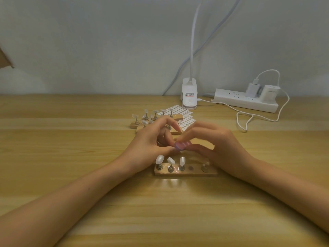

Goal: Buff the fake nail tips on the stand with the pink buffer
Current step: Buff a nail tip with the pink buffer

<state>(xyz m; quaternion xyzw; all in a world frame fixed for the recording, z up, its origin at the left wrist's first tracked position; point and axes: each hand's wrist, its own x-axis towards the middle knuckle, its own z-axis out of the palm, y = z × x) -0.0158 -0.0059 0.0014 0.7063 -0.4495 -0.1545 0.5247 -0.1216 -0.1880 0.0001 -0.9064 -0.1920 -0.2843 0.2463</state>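
A wooden stand [186, 172] lies on the table in front of me. Three white fake nail tips [170, 160] stand on metal pegs at its left end; one socket is bare and one peg at the right is partly behind my right hand. Just above the stand, my right hand [217, 145] grips the pink buffer [182, 145]. My left hand [153, 139] pinches something small against the buffer's end; what it holds is hidden by fingers and blur.
Two more wooden stands [138, 124] with nail tips sit behind my hands, beside a sheet of white adhesive tabs [185, 114]. Farther back stand a white clip lamp base [189, 94] and a power strip [245, 102] with a looping white cable [249, 118].
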